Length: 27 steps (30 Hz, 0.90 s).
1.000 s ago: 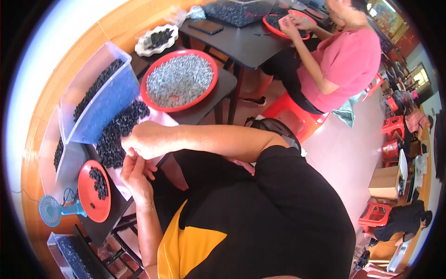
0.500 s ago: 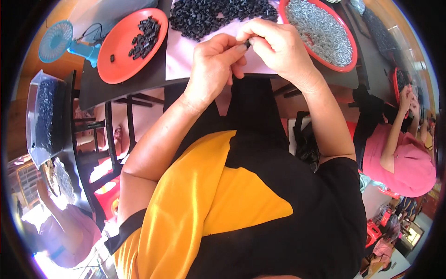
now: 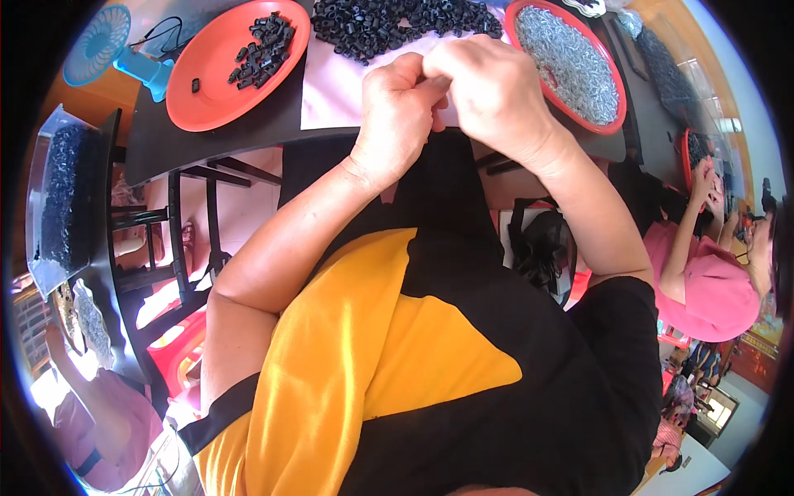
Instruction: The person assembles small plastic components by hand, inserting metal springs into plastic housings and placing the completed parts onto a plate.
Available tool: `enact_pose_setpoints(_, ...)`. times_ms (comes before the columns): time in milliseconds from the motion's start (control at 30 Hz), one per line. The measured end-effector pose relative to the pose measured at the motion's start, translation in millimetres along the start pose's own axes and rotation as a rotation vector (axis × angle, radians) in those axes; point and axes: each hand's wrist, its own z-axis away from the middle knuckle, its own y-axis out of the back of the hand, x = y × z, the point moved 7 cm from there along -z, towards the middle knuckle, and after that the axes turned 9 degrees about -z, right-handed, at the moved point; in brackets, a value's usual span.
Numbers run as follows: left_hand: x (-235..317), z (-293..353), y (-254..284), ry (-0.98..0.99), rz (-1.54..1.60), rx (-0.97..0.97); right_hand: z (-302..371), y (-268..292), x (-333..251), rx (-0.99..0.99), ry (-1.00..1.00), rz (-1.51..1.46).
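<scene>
My left hand (image 3: 397,107) and my right hand (image 3: 496,91) are pressed together at the near edge of the dark table (image 3: 215,140), over a pink sheet (image 3: 339,83). Both have their fingertips pinched on a small black part that the fingers almost hide. Just beyond the hands a pile of small black ring parts (image 3: 397,21) lies on the sheet. A red plate (image 3: 207,91) with a few black parts sits to the left. A red tray (image 3: 608,124) full of small silvery metal pieces sits to the right.
A small blue fan (image 3: 107,41) stands at the table's far left. A clear bin of black parts (image 3: 58,198) is on the left. A person in pink (image 3: 711,281) works at another table on the right; another person (image 3: 107,422) is at lower left.
The view has swung round since a second ago, so the table now lies at the top. My hands stay pinched together and have hardly moved in the last half second.
</scene>
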Motion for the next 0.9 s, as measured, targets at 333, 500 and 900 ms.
enact_pose_setpoints(333, -1.7, 1.8, -2.0, 0.011, 0.006, 0.021, 8.1, -1.6, 9.9, -0.015, -0.123, -0.092)
enact_pose_setpoints(500, -0.1, 0.5, -1.1, -0.051, -0.007, 0.021, 0.1, -0.6, -10.4, -0.015, 0.055, 0.113)
enact_pose_setpoints(900, 0.1, -2.4, -0.1, 0.015, 0.003, 0.046, -1.9, -3.9, -3.3, -0.013, 0.004, 0.057)
